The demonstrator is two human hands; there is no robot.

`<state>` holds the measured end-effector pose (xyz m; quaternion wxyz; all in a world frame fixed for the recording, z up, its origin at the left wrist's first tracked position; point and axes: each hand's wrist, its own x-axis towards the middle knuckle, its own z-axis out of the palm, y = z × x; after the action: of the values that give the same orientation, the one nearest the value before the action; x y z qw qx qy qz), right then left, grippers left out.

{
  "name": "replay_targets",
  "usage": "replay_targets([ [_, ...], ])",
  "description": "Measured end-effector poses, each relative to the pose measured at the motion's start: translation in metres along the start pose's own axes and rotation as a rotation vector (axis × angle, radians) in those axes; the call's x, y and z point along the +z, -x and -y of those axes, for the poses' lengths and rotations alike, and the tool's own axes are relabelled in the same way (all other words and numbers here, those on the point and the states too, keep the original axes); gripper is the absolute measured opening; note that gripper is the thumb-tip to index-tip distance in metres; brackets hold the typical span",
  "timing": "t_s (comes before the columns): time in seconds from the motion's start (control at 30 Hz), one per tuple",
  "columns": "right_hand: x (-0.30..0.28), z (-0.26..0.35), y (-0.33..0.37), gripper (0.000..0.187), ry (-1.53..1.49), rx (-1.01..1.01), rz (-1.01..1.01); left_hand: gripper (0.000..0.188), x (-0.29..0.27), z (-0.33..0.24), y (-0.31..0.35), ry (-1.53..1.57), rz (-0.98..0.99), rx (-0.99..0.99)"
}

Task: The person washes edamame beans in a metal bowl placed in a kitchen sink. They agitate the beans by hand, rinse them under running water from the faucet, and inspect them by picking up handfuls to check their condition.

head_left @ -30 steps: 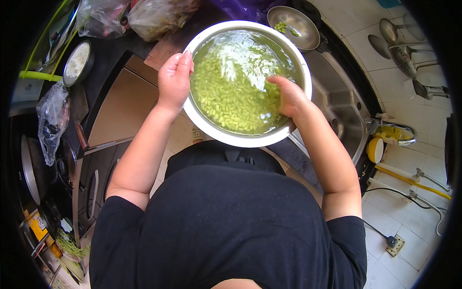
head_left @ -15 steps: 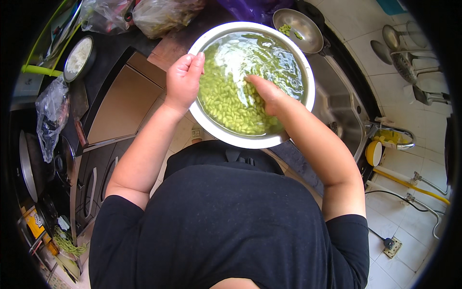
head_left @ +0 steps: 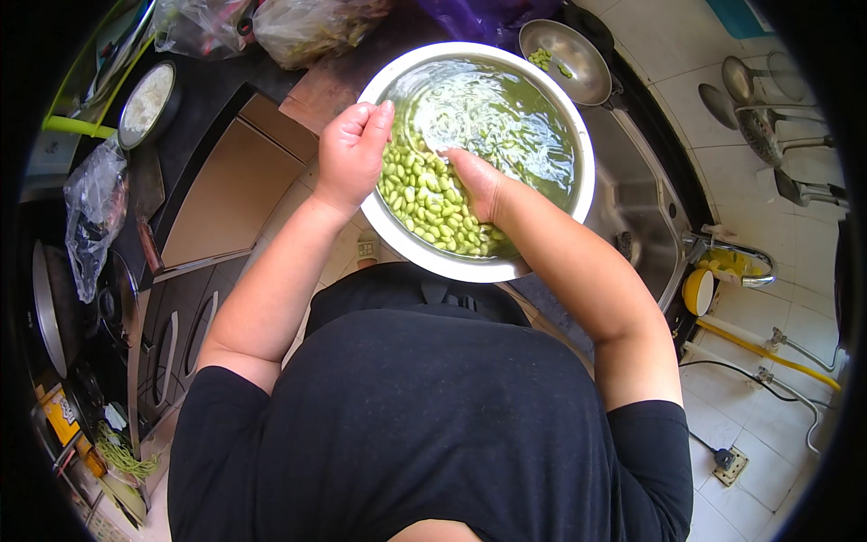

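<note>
A large round metal bowl [head_left: 578, 135] is tilted in front of me, with water at its far side and a heap of green beans [head_left: 424, 203] at its near side. My left hand [head_left: 350, 154] grips the bowl's left rim, fingers curled over the edge. My right hand [head_left: 477, 181] is inside the bowl, pressed against the beans and partly under the water. Both bare forearms come up from my black shirt.
A steel sink [head_left: 637, 226] with a tap [head_left: 731, 262] lies right of the bowl. A smaller metal pan [head_left: 564, 59] holds a few beans at the back. Plastic bags [head_left: 298, 27] and a small round bowl [head_left: 144, 104] sit on the dark counter at left.
The bowl has tilted toward me, so the beans have gathered at the near side. My right hand has moved from the rim into the bowl among the beans.
</note>
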<state>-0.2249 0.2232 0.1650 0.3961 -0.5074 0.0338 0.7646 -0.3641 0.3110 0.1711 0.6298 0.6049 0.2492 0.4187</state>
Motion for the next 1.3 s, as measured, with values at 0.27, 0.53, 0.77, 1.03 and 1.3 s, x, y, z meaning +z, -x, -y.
replay_targets([
  [0.27, -0.004, 0.009, 0.011, 0.046, -0.126, -0.026, 0.09, 0.028, -0.001, 0.004, -0.001, 0.027, 0.023, -0.012],
  [0.53, -0.022, 0.019, 0.028, 0.05, 0.153, -0.24, -0.028, 0.028, 0.001, 0.001, 0.0, -0.029, 0.032, -0.008],
  [0.77, -0.037, 0.011, 0.03, 0.052, 0.327, -0.106, -0.287, 0.029, 0.001, 0.004, -0.002, -0.079, 0.038, -0.004],
  [1.03, -0.018, 0.007, 0.019, 0.052, 0.412, -0.01, -0.241, 0.028, 0.001, 0.0, -0.001, -0.069, 0.044, -0.009],
  [1.3, -0.002, 0.004, 0.011, 0.044, 0.221, 0.064, -0.028, 0.027, 0.001, 0.0, 0.002, -0.061, 0.049, -0.019],
])
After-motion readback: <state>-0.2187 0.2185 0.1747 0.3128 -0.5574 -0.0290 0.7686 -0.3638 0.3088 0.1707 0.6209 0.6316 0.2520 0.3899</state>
